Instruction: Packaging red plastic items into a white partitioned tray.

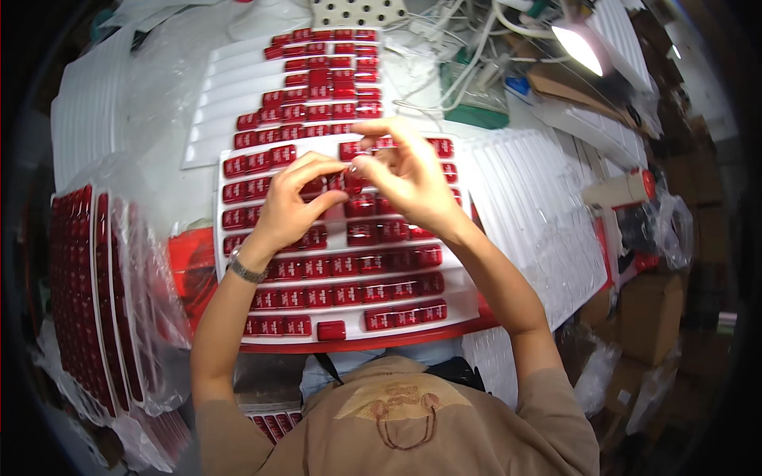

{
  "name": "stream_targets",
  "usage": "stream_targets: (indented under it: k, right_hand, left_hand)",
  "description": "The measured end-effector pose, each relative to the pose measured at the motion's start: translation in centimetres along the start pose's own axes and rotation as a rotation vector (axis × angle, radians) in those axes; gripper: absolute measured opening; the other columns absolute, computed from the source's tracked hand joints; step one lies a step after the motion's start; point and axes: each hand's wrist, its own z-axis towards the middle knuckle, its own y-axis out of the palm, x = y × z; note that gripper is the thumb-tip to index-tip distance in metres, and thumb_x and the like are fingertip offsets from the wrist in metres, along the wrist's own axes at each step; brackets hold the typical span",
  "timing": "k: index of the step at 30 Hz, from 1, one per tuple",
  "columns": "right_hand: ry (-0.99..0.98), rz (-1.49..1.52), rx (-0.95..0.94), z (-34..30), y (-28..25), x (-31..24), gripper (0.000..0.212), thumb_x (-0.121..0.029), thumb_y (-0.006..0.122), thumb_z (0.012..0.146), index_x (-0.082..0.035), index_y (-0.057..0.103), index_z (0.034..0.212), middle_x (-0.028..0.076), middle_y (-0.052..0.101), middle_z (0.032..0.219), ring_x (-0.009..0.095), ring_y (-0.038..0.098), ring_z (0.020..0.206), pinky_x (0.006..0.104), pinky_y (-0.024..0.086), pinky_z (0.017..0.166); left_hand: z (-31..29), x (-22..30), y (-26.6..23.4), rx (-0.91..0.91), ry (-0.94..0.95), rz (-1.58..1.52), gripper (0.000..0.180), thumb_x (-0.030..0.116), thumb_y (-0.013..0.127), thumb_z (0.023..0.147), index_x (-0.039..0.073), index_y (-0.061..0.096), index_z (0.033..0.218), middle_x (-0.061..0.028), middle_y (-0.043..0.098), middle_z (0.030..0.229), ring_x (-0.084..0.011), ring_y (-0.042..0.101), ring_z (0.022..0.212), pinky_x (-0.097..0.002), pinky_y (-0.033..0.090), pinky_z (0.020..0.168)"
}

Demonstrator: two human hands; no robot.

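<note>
Left grip [291,200] and right grip [409,181] nearly meet above red blocks [361,205].

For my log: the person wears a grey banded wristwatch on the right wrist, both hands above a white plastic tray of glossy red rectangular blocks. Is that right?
No, the head view shows the grey banded wristwatch on the left wrist; left hand and right hand are above the white tray.

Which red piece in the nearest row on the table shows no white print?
The single red piece between the left group and the right group; its visible face looks plain, while theirs show white marks.
</note>
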Motion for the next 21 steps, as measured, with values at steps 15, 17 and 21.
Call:
stream_targets:
  k: [15,17,21]
  right_hand:
    - [0.198,-1.371,0.702,-5.3,-25.4,5.6,0.070,-0.049,0.064,0.081,0.006,0.050,0.123,0.025,0.054,0.122,0.038,0.049,0.116,0.0437,0.037,0.099]
    - [0.630,-1.545,0.739,-8.3,-30.8,8.3,0.065,-0.046,0.060,0.084,0.000,0.045,0.128,0.026,0.053,0.121,0.042,0.048,0.116,0.0490,0.038,0.097]
    - [0.860,-1.421,0.480,-9.1,-33.8,11.4,0.053,-0.033,0.061,0.084,-0.004,0.047,0.125,0.023,0.057,0.114,0.043,0.050,0.111,0.0534,0.039,0.093]
  left_hand:
    - [1.1,-2.0,-1.9,0.105,-0.015,0.681,0.033,0.015,0.074,0.072,0.007,0.068,0.103,-0.0039,0.056,0.093,-0.0210,0.052,0.090,-0.0348,0.041,0.082]
    - [1.7,-3.2,-1.5,0.065,-0.020,0.735,0.033,0.018,0.074,0.072,0.007,0.068,0.102,-0.0036,0.056,0.093,-0.0210,0.051,0.092,-0.0352,0.039,0.081]
    - [2.4,-5.4,-0.4,-0.010,-0.036,0.773,0.032,0.024,0.072,0.076,0.008,0.068,0.103,-0.0021,0.056,0.094,-0.0189,0.050,0.095,-0.0344,0.034,0.082]
